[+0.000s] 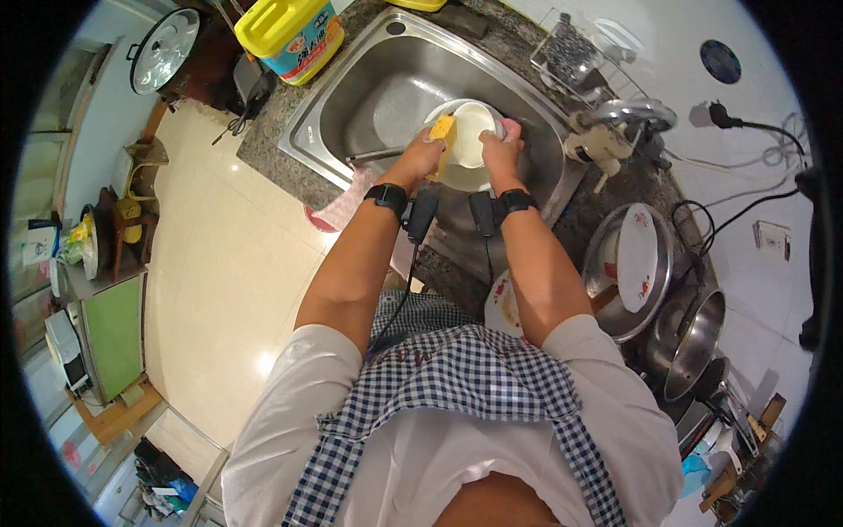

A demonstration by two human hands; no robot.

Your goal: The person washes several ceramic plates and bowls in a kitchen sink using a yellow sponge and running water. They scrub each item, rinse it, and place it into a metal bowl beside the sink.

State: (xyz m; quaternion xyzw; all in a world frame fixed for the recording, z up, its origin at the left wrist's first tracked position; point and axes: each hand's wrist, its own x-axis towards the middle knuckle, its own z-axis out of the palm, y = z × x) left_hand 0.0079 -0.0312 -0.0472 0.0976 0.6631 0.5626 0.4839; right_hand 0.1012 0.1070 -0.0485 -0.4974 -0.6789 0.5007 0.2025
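My left hand (423, 155) grips a yellow sponge (445, 128) at the left side of a white bowl (473, 135). With thumb on the rim, my right hand (503, 155) holds that bowl from its right side. Something pink (510, 127) shows by the right fingers; I cannot tell what it is. Behind and below the bowl, other pale dishware (461, 176) is partly hidden. All of this is over a stainless steel sink (369, 85). A metal bar or handle (375, 155) reaches across its near left edge.
A yellow jug (296, 39) stands on the granite counter left of the sink. The faucet (606, 135) is at the right. Beyond my right forearm are a steel basin (596, 250) with a floral plate (637, 257) and a steel pan (695, 342). A pink cloth (352, 201) hangs at the front.
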